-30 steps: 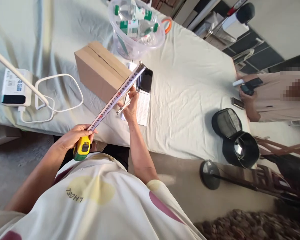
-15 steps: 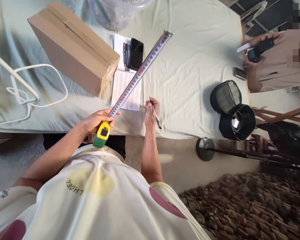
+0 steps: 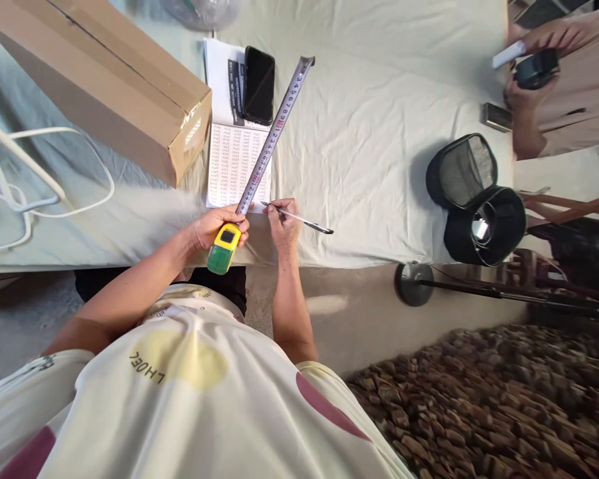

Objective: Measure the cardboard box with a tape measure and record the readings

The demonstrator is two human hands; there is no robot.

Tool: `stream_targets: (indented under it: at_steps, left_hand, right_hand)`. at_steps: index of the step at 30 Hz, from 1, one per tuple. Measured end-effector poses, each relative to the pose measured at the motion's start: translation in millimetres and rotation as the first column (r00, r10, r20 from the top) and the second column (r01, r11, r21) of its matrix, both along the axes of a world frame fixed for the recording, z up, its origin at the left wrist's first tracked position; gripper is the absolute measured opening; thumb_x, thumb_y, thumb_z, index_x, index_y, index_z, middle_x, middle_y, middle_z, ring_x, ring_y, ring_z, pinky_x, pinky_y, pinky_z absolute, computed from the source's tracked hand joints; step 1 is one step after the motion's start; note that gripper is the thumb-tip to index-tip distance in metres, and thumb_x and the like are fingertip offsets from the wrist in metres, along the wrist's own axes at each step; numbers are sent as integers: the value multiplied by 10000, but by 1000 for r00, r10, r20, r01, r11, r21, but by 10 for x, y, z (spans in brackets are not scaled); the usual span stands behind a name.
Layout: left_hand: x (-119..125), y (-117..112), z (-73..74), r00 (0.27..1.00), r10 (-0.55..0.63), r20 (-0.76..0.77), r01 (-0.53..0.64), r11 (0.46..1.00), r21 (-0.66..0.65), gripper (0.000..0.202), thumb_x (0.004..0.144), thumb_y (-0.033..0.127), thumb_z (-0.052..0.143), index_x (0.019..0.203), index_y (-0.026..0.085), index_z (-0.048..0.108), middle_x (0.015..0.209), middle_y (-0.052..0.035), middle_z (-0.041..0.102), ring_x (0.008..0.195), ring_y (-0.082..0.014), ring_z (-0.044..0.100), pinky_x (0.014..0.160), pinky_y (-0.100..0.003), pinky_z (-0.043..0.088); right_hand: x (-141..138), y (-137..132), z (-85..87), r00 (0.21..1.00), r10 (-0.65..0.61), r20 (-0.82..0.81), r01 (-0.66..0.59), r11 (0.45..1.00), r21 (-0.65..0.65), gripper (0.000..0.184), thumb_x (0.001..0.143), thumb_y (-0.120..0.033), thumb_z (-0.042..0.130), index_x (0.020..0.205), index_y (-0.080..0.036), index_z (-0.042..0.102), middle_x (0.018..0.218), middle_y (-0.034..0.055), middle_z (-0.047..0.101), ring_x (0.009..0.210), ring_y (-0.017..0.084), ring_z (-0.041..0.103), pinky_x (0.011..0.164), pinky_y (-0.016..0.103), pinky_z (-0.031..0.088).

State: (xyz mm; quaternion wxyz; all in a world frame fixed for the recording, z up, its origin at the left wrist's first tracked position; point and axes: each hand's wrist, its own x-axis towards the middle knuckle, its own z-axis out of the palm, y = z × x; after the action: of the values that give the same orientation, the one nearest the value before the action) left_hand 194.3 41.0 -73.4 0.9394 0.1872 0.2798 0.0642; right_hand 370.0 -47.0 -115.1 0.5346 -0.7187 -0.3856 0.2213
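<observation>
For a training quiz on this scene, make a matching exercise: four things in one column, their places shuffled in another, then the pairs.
Things: 1 tape measure; 2 pen; 3 phone; 4 cardboard box.
Places: A on the far end of the printed sheet; B in the right hand; C on the cloth, left of the printed sheet; D case in the left hand, blade out over the printed sheet.
Pairs: 1-D; 2-B; 3-A; 4-C.
</observation>
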Motion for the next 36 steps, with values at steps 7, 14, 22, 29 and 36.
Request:
stream_targets:
  at_steps: [7,14,22,29,36]
  left_hand:
    - [-57,38,13,999,-35,31,36,999,-25,234,833,89,575,1053,163,608,612,-6,588,512,-153,557,539,-248,505]
    - [-57,51,-22,998,-55,41,56,998,-35,246,840,74,551,1061,167,606,617,-16,596,504,-169,578,520,-254,511]
    - [-64,51,-54,995,-59,75,62,998,-32,278,858,84,544,1115,161,618,631,-15,603,508,-161,580,526,-247,513]
    - [-65,51,-53,996,-63,70,65,998,-25,271,850,83,549,1105,162,597,637,-10,608,510,-158,575,531,-251,509]
    - [-75,51,-42,995,-66,74,68,997,-26,291,838,89,578,1116,164,621,657,-13,605,515,-161,576,530,-258,512]
  right_hand:
    - [50,18,-77,990,83,112,-83,997,-8,141,930,-373,592,885,-240,603,729,-31,695,660,130,611,744,311,511]
    - [60,9,-133,982,91,165,-94,995,14,179,953,-410,580,892,-244,608,752,-23,713,724,165,665,757,344,506]
    - [61,8,-151,976,99,192,-100,995,-5,149,960,-385,576,904,-249,598,773,-26,695,755,162,660,794,341,504]
    - [53,19,-130,974,86,209,-90,996,11,174,963,-376,552,863,-239,586,748,-23,675,709,152,633,762,331,497]
    - [38,13,-115,971,67,230,-63,998,-26,183,956,-383,558,858,-232,590,759,-14,677,736,158,628,794,340,490]
